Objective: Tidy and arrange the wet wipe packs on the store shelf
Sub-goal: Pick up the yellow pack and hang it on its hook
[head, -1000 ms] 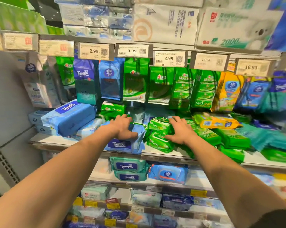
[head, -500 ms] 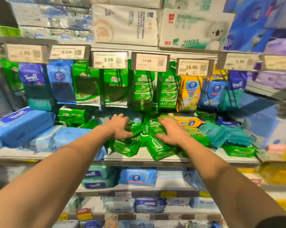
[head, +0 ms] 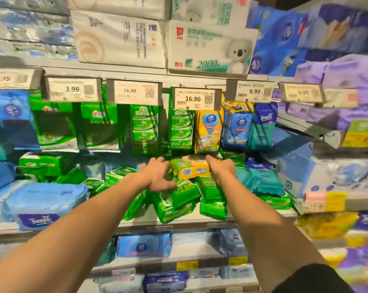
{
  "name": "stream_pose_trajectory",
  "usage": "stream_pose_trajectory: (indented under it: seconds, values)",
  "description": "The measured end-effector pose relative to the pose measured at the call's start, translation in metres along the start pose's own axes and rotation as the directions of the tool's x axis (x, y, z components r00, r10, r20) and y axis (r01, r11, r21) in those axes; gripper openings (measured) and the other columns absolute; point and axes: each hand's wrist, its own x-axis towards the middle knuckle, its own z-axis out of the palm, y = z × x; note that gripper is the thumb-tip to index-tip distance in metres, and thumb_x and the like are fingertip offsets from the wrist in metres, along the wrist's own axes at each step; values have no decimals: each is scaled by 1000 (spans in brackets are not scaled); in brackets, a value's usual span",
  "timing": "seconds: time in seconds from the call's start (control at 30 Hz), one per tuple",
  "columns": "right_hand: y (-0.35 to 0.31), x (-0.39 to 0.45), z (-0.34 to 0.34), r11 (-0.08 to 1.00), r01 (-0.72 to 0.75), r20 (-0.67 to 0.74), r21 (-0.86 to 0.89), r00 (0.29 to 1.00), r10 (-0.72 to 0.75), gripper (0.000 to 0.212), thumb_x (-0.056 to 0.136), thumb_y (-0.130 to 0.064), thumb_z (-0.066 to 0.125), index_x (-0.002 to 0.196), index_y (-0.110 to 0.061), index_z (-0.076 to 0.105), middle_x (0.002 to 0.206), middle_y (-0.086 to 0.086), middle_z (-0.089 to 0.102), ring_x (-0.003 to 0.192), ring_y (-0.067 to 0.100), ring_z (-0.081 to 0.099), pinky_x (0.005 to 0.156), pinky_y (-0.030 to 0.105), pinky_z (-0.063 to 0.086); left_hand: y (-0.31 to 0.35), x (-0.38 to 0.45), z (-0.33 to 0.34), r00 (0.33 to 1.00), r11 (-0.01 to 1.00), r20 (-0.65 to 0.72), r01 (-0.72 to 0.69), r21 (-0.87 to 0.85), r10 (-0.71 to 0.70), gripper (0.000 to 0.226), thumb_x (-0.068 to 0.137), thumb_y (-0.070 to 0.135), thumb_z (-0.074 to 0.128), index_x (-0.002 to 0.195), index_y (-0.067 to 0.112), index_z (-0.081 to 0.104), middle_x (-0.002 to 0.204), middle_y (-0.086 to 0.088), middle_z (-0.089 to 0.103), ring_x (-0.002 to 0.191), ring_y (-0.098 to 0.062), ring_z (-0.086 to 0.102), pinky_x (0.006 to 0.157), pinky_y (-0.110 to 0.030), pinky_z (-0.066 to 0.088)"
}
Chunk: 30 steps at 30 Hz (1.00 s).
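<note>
Yellow plastic marks out the one pack that sits oddly here: a yellow wet wipe pack (head: 191, 169) lies on top of a loose heap of green wet wipe packs (head: 178, 199) on the middle shelf (head: 200, 224), barcode end towards the camera. Both hands reach for it from either side. The left hand (head: 157, 176) has its fingers spread and fairly straight, touching or just beside the pack's left end, with nothing gripped. The right hand (head: 220, 166) comes in at the pack's right end; its fingers look extended along that edge, though whether they have closed on the wrapper cannot be told. Framing the pack from both ends suggests the person means to lift or square it, since it probably belongs with the yellow hanging pack (head: 208, 132) just above rather than on the green heap. The green packs lie tilted and overlapping, some leaning out over the shelf front, so they appear not yet sorted and could slide when the top pack moves. Close on the right sits a pile of teal packs (head: 263, 180), and on the left large blue packs (head: 41, 199) fill the shelf. Hanging green packs (head: 145, 127) and price tags (head: 196, 99) crowd the space just above the hands, leaving little headroom for lifting.
</note>
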Motion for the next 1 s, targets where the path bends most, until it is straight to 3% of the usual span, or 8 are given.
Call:
stream_pose_trajectory:
  seconds: [0.1,0.23,0.33,0.47,0.6,0.8,1.0]
  values:
    - [-10,6,18,996,-78,-4,35,997,78,79,71,-56,77,124,0,63,131,19,60,120,36,58,96,39,49,-16,8,-5,1000,1000,-18,25,-14,-25,74,82,57,61,144,21,40,140,-8,40,132,-31,37,104,-54,36]
    - [-7,45,45,970,-244,-36,-5,969,243,110,48,-64,84,132,-1,55,127,13,62,112,30,64,79,34,48,-31,18,-11,999,998,-26,46,-40,-47,75,83,55,61,145,20,38,143,-11,40,134,-34,37,104,-52,36]
    - [0,68,63,961,-266,-108,81,956,273,97,37,-48,86,120,-4,61,114,11,65,101,31,63,83,34,51,-35,24,-12,999,998,-12,41,-48,-41,76,83,54,61,146,20,36,144,-12,40,133,-35,38,105,-52,36]
    - [-9,35,57,951,-210,-191,227,948,256,86,54,-33,89,121,0,48,124,17,57,113,37,54,90,39,46,-26,27,-10,999,998,-14,29,-58,-30,75,83,54,60,145,20,38,143,-12,40,132,-35,41,105,-52,36]
    - [10,33,45,898,-145,-142,415,965,221,93,18,-43,84,101,-6,62,104,14,68,91,33,65,82,42,57,-6,26,-7,1000,999,13,18,-46,-18,75,80,57,63,142,21,42,141,-9,41,132,-32,39,105,-54,37]
    - [22,11,-4,823,-67,-89,564,986,141,50,45,-14,89,90,-10,68,90,5,70,78,24,67,70,38,59,40,26,-16,998,999,69,8,-31,-6,89,73,53,76,147,27,34,152,-7,29,141,-34,26,109,-58,30]
    - [32,5,-59,766,67,27,639,994,-109,50,57,12,80,95,-14,62,82,-1,66,73,18,61,55,25,50,71,11,-12,987,983,22,160,-87,-159,86,74,59,66,148,25,36,149,-10,33,138,-36,31,109,-57,32]
